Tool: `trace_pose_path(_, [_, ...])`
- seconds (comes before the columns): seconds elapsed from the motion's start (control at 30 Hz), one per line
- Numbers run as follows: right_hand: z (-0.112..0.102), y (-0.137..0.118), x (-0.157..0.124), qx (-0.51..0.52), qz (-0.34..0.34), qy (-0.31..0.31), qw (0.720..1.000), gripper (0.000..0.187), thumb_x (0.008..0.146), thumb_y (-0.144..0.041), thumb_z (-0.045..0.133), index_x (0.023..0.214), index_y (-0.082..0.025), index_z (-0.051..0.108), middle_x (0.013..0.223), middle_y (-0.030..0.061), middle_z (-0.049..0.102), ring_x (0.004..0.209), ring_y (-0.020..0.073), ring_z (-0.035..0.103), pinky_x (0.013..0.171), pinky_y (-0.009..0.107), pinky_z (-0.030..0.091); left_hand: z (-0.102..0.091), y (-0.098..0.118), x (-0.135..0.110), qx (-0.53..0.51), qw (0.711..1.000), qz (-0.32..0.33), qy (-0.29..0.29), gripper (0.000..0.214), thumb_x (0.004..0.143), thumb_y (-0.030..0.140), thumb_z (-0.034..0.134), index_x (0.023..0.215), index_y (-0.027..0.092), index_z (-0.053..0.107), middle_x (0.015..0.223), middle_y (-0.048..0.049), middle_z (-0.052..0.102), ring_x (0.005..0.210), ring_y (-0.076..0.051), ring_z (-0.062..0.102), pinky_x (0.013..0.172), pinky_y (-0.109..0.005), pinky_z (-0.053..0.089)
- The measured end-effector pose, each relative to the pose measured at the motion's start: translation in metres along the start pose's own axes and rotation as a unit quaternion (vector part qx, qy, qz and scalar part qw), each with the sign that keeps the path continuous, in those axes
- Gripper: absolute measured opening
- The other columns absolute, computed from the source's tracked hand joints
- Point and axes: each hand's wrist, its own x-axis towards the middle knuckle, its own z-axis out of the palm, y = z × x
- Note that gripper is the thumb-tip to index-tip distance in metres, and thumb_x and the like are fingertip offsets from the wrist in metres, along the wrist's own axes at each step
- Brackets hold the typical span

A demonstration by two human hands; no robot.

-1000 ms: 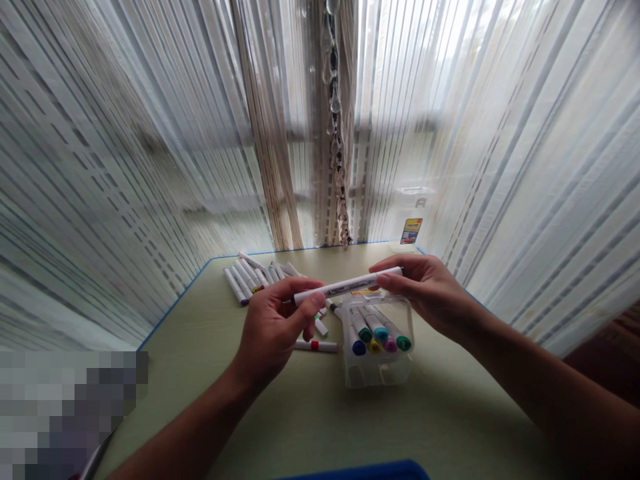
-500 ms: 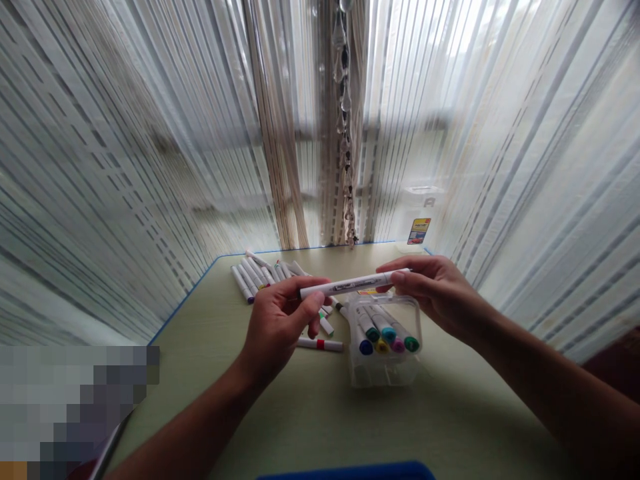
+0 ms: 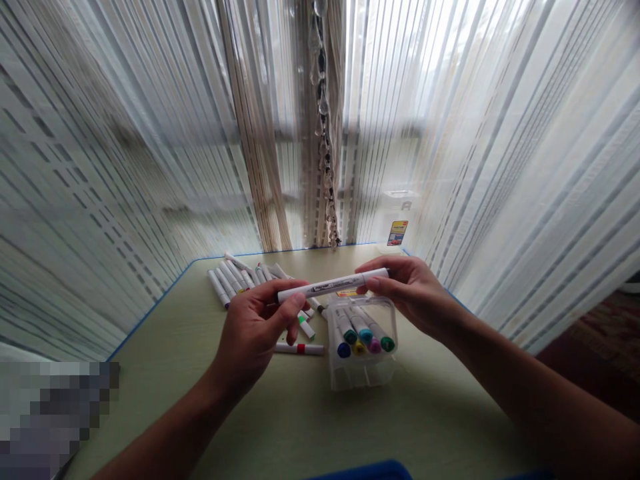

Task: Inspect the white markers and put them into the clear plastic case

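Between my two hands a white marker with dark ends is held nearly level, its printed side facing me. My left hand pinches its left end between thumb and fingers. At the right end, my right hand grips it the same way. Just beneath the marker stands a clear plastic case holding several markers with blue, teal, yellow, pink and green caps. Behind my left hand lies a loose pile of white markers, partly hidden by it. A white marker with a red band lies left of the case.
The pale green table has a blue edge. A clear container with a yellow label stands at the back right, against the striped string curtain. A blue object shows at the bottom edge.
The whole view has shifted, so everything sits further left in the picture. Both hands keep their hold on the marker, which has hardly moved relative to the case.
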Motion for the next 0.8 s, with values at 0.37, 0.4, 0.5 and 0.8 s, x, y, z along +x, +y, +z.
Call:
trace_pose_path(0.37, [0.0024,-0.0027,-0.0006,0.024,0.001,0.010,1.000,0.020,0.068,-0.025,0.088,0.084,-0.019,0.079,0.074,0.0023,0.074,0.067,0.0112,0.066,0.061,0.019,0.050,0.0068,0.0063,-0.0021,0.013,1.000,-0.014,0.022,0.023,0.079,0.026,0.077,0.098,0.012,0.072,0.061,0.0024,0.065,0.045,-0.005,0.054,0.044,-0.015,0.046])
trace_pose_path(0.4, [0.0021,-0.0026,-0.0008,0.025,0.001,0.007,1.000,0.019,0.068,-0.025,0.088,0.084,-0.020,0.079,0.074,0.0021,0.074,0.067,0.0107,0.066,0.061,0.018,0.050,0.0073,0.0065,-0.0023,0.012,1.000,-0.013,0.022,0.022,0.079,0.025,0.077,0.097,0.012,0.072,0.061,0.0029,0.065,0.044,-0.005,0.054,0.045,-0.015,0.045])
trace_pose_path(0.5, [0.0021,-0.0024,-0.0016,0.030,0.003,0.003,1.000,0.018,0.069,-0.024,0.087,0.085,-0.021,0.079,0.076,0.0022,0.075,0.066,0.0102,0.066,0.059,0.017,0.049,0.0082,0.0070,-0.0028,0.004,1.000,-0.012,0.022,0.020,0.080,0.024,0.076,0.096,0.013,0.072,0.059,0.0039,0.064,0.044,-0.004,0.053,0.045,-0.014,0.045])
trace_pose_path(0.8, [0.0018,-0.0013,-0.0029,0.027,0.031,0.033,0.999,0.025,0.070,-0.032,0.087,0.091,-0.021,0.079,0.076,0.0046,0.075,0.064,0.0116,0.064,0.053,0.018,0.046,0.0060,0.0055,-0.0033,-0.033,0.999,-0.001,0.007,0.020,0.082,0.019,0.073,0.102,0.013,0.073,0.066,0.0017,0.067,0.045,-0.005,0.055,0.046,-0.015,0.047])
